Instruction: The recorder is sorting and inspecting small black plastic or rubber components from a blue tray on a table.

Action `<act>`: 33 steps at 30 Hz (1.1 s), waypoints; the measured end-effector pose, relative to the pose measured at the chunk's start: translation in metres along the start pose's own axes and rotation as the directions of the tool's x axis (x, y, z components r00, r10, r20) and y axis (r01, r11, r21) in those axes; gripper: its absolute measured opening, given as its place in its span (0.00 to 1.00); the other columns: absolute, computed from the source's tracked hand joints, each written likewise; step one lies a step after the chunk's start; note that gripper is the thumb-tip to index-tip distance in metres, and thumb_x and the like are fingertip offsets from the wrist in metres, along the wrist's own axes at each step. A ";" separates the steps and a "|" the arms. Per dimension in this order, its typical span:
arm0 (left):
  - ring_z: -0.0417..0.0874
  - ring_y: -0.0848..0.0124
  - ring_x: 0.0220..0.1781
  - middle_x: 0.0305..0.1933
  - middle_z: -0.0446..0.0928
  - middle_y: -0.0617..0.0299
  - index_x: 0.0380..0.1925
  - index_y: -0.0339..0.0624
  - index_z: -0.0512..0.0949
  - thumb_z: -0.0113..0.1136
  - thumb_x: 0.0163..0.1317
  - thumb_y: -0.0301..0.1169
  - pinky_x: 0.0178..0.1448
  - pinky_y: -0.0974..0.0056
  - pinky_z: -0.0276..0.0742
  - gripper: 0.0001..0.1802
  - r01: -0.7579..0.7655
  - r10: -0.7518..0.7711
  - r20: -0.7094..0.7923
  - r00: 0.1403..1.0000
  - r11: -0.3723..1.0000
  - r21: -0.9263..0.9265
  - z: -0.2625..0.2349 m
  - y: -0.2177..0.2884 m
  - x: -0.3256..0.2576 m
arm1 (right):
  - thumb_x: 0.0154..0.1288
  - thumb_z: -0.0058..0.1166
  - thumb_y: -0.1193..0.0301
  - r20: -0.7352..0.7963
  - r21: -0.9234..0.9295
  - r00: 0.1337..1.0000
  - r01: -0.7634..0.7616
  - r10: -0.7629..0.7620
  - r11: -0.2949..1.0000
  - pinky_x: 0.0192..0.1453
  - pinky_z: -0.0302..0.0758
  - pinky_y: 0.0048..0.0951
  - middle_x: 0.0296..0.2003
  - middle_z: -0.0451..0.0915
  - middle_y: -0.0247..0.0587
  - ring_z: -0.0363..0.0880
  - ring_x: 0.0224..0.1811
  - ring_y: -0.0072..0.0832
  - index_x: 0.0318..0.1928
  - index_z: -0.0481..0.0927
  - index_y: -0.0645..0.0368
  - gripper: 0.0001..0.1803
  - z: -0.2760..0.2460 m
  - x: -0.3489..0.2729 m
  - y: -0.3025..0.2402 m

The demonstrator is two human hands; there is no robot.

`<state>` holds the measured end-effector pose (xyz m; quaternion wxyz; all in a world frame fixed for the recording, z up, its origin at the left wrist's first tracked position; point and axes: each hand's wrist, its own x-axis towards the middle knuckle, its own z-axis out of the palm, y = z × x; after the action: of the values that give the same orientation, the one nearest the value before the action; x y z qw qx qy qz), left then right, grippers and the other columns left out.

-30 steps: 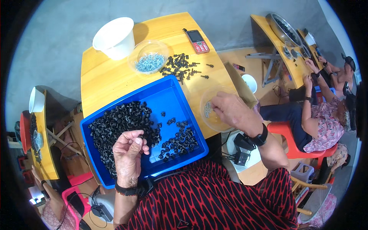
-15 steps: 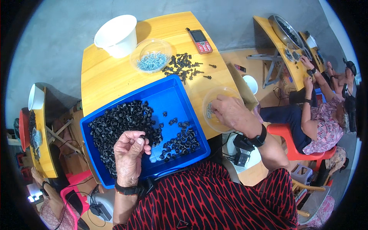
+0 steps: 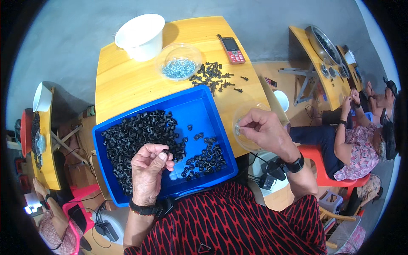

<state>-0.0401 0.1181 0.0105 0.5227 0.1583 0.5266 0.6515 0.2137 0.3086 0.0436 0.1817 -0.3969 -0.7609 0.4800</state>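
Observation:
My left hand [image 3: 146, 176] pinches a small black plastic fitting [image 3: 165, 151] between thumb and fingers, above the blue tray [image 3: 196, 111]. A large heap of the same black fittings [image 3: 131, 140] fills the tray's left side. A smaller group of black pieces [image 3: 206, 160] lies at its right. My right hand [image 3: 270, 134] is over a shallow clear bowl [image 3: 250, 145] beside the tray, thumb and forefinger pressed together. Whatever is between those fingertips is too small to make out. Small silvery metal pieces [image 3: 236, 128] show in the bowl, partly hidden by the hand.
Behind the tray stand a white bucket [image 3: 142, 39] and a clear tub [image 3: 197, 55] of bluish metal screws. Loose black pegs [image 3: 212, 76] and a red-and-black phone [image 3: 233, 52] lie on the yellow table [image 3: 114, 93]. Other people [image 3: 355, 146] sit at tables on either side.
My right hand has risen out of the clear bowl, its fingertips now pinched together. The left hand still holds the black fitting. The whole view has shifted slightly.

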 end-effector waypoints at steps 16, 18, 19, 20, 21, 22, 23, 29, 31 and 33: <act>0.85 0.71 0.33 0.37 0.83 0.55 0.45 0.34 0.79 0.61 0.68 0.24 0.38 0.67 0.83 0.08 0.016 -0.015 0.044 0.999 1.000 -0.027 -0.004 0.002 -0.002 | 0.66 0.63 0.75 0.399 0.505 0.913 -0.295 0.084 0.811 0.26 0.76 0.17 0.30 0.83 0.33 0.81 0.26 0.16 0.41 0.83 0.63 0.06 0.055 0.023 -0.029; 0.86 0.71 0.33 0.37 0.84 0.55 0.45 0.34 0.79 0.62 0.67 0.24 0.38 0.67 0.84 0.09 0.016 -0.015 0.051 0.999 1.000 -0.025 -0.005 0.002 -0.002 | 0.66 0.63 0.75 0.428 0.517 0.900 -0.318 0.083 0.795 0.25 0.76 0.17 0.30 0.83 0.33 0.81 0.26 0.17 0.41 0.83 0.63 0.06 0.064 0.025 -0.030; 0.86 0.71 0.33 0.37 0.84 0.55 0.45 0.34 0.79 0.62 0.67 0.24 0.38 0.67 0.84 0.09 0.015 -0.014 0.040 0.999 1.000 -0.027 -0.006 0.001 -0.002 | 0.66 0.62 0.75 0.451 0.530 0.889 -0.340 0.082 0.777 0.25 0.76 0.17 0.30 0.83 0.33 0.81 0.26 0.17 0.41 0.83 0.63 0.06 0.069 0.026 -0.031; 0.86 0.71 0.33 0.37 0.84 0.54 0.45 0.34 0.79 0.62 0.67 0.24 0.38 0.67 0.84 0.09 0.008 -0.007 0.036 0.999 0.999 -0.033 -0.006 0.001 -0.003 | 0.66 0.62 0.75 0.461 0.528 0.884 -0.344 0.079 0.777 0.25 0.76 0.17 0.30 0.83 0.33 0.81 0.26 0.17 0.41 0.83 0.63 0.06 0.074 0.027 -0.030; 0.86 0.71 0.33 0.37 0.84 0.54 0.45 0.34 0.79 0.62 0.67 0.24 0.38 0.67 0.84 0.09 0.003 -0.001 0.039 0.999 0.999 -0.040 -0.006 0.001 -0.002 | 0.66 0.62 0.75 0.459 0.518 0.886 -0.326 0.065 0.791 0.25 0.76 0.17 0.30 0.83 0.33 0.81 0.25 0.17 0.41 0.83 0.63 0.05 0.078 0.027 -0.031; 0.86 0.71 0.34 0.38 0.84 0.54 0.45 0.33 0.79 0.63 0.67 0.24 0.40 0.67 0.84 0.09 -0.002 0.005 0.050 0.999 0.998 -0.057 -0.007 0.000 -0.002 | 0.66 0.62 0.75 0.458 0.507 0.887 -0.309 0.052 0.805 0.25 0.76 0.17 0.29 0.83 0.33 0.81 0.25 0.16 0.41 0.83 0.63 0.05 0.083 0.027 -0.032; 0.86 0.71 0.34 0.38 0.84 0.54 0.45 0.33 0.79 0.63 0.67 0.24 0.40 0.67 0.84 0.09 -0.003 0.006 0.044 0.999 0.998 -0.059 -0.007 0.000 -0.001 | 0.66 0.62 0.75 0.464 0.505 0.884 -0.311 0.051 0.805 0.25 0.76 0.17 0.29 0.83 0.33 0.81 0.25 0.16 0.41 0.83 0.63 0.05 0.087 0.027 -0.035; 0.85 0.71 0.37 0.37 0.83 0.55 0.45 0.33 0.78 0.63 0.67 0.24 0.44 0.67 0.84 0.09 -0.055 0.060 0.048 0.997 0.995 -0.088 -0.007 -0.005 0.000 | 0.65 0.62 0.75 0.489 0.371 0.872 -0.230 0.022 0.900 0.28 0.75 0.18 0.28 0.83 0.33 0.79 0.25 0.15 0.39 0.84 0.62 0.04 0.111 0.029 -0.047; 0.85 0.71 0.36 0.37 0.83 0.56 0.45 0.33 0.78 0.63 0.67 0.24 0.44 0.67 0.84 0.09 -0.061 0.066 0.049 0.997 0.993 -0.099 -0.008 -0.005 0.000 | 0.64 0.62 0.75 0.441 0.360 0.897 -0.146 -0.030 0.921 0.30 0.74 0.21 0.28 0.83 0.34 0.79 0.28 0.16 0.38 0.83 0.63 0.04 0.117 0.028 -0.048; 0.84 0.72 0.34 0.36 0.83 0.58 0.45 0.33 0.79 0.63 0.67 0.24 0.43 0.68 0.83 0.09 -0.080 0.084 0.049 0.995 0.993 -0.084 -0.008 -0.005 0.001 | 0.63 0.63 0.75 0.378 0.258 0.919 0.012 -0.112 0.966 0.33 0.75 0.21 0.29 0.82 0.35 0.79 0.32 0.16 0.34 0.82 0.63 0.04 0.118 0.029 -0.051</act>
<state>-0.0441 0.1137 0.0025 0.5152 0.1756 0.4786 0.6890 0.0956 0.2504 0.0295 0.0906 -0.2430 -0.7274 0.6353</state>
